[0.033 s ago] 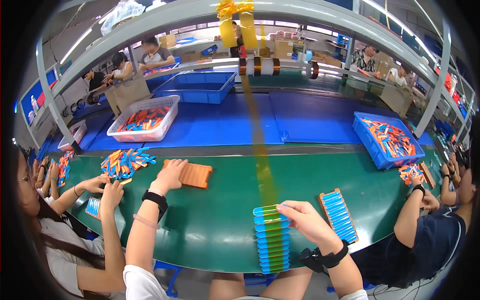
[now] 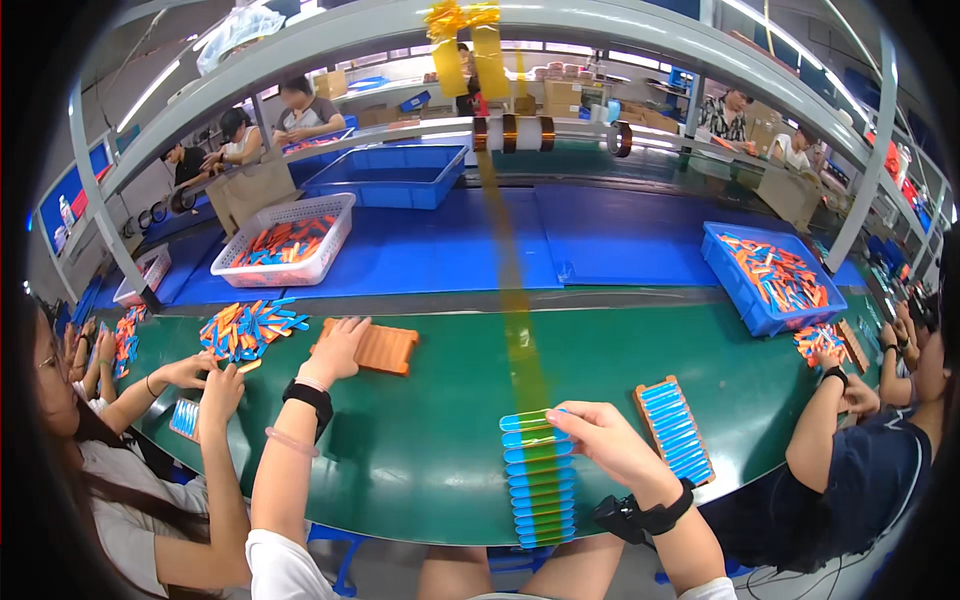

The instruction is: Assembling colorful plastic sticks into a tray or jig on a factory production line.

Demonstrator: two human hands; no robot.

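Observation:
My right hand (image 2: 590, 430) pinches the top right corner of a row of blue flat strips (image 2: 525, 467). The strips lie side by side, joined by a band of clear yellow tape (image 2: 522, 345), and their lower end reaches the table's near edge. That tape runs up to a tape roll (image 2: 513, 134) on the overhead bar. To the left, my left hand (image 2: 339, 347) grips the left end of an orange-brown slotted tray (image 2: 385, 350), its fingertips over the far edge. A second slotted tray (image 2: 674, 430), filled with blue strips, rests right of my right hand.
Loose orange and blue strips (image 2: 250, 328) are heaped at the left, below a white basket (image 2: 335, 238) of similar strips. A blue bin (image 2: 735, 292) of strips stands at the right. Co-workers sit close on both sides. Yellow tape pieces (image 2: 487, 60) hang from the upper beam.

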